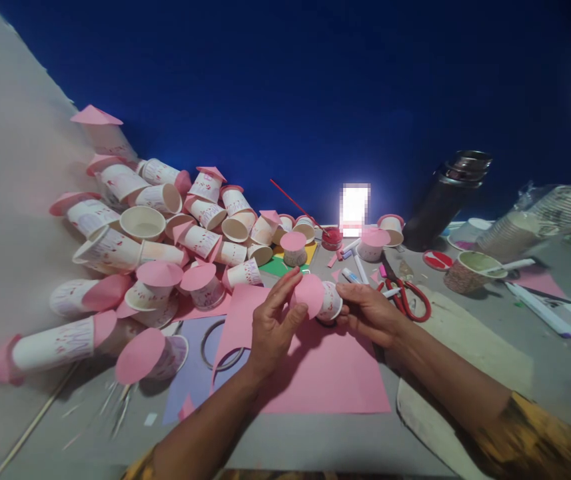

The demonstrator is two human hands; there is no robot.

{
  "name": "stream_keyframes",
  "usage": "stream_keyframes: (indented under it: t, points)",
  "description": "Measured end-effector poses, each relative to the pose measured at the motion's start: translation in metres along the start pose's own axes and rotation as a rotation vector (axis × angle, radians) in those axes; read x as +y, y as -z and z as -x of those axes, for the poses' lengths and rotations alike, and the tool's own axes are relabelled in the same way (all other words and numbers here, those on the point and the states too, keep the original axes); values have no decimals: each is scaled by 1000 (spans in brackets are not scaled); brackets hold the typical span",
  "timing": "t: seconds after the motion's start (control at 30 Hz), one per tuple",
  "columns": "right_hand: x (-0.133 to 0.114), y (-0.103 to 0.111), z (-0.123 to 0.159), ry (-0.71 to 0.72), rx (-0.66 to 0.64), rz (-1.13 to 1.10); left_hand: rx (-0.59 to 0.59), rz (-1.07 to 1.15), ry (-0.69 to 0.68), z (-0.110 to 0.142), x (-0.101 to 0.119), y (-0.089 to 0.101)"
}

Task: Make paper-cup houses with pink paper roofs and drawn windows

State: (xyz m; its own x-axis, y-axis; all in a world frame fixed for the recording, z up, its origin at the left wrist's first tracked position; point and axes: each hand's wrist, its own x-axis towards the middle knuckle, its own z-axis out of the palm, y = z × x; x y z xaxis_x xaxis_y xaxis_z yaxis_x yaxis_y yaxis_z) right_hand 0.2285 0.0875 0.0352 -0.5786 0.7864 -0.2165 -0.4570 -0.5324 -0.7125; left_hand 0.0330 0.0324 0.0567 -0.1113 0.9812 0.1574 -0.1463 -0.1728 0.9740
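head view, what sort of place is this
Probably a craft workspace: a pink-topped paper cup being held, similar cups heaped at the left, and red-handled scissors lying nearby.

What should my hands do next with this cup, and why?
Perhaps gently press the pink paper disc against the paper cup: your left hand holds the disc, your right hand holds the cup, and I can't tell whether they're firmly stuck.
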Motion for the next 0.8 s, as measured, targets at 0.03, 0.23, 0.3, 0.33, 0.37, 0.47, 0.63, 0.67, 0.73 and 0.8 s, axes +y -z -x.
stream_keyframes:
  t: [0.03,0.23,0.3,0.33,0.37,0.47,0.63,0.67,0.73,0.8]
  points:
    - [0,0,0,2,-4,2,0,0,1,0,0,0]
    - [-6,1,3,14,-5,24,81,259,137,-5,2,-2]
    - [-8,2,4,-2,5,33,46,304,237,-9,4,-1]
    - [-9,2,5,-15,9,37,19,316,281,-11,4,1]
    - [-9,2,5,-29,12,39,-7,331,314,-12,5,2]
    - [-10,2,5,-77,15,44,-37,376,360,-15,7,4]
    - [-8,2,3,-122,19,37,-49,396,398,-15,7,3]
    - [-7,2,3,-124,21,30,-57,401,406,-15,6,3]
    - [-6,3,3,-124,25,10,-68,404,423,-14,5,3]
    - [-6,5,2,-115,33,2,-67,395,429,-14,4,2]
